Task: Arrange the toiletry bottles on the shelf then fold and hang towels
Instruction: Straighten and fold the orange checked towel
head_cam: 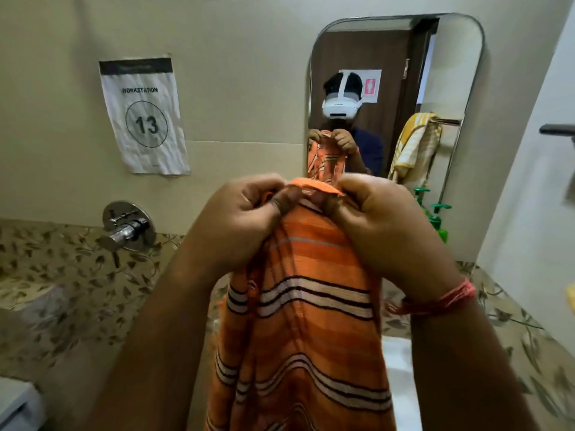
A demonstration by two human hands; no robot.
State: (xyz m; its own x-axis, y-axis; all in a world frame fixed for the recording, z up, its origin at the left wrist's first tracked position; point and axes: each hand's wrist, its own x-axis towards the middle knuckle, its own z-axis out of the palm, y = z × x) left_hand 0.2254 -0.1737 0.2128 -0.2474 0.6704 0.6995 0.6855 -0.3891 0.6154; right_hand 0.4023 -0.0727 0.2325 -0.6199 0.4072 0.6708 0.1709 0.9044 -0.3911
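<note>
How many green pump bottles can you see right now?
2. One green pump bottle stands against the mirror's lower right corner; the second stands just right and in front of it. The right hand and orange striped towel may hide others.

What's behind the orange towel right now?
The towel, pinched by left hand and right hand, covers the mirror's lower edge and most of something white. Green bottles show beside it.

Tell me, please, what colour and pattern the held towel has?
Orange towel with white, dark-edged stripes; clearest in the head view.
</note>
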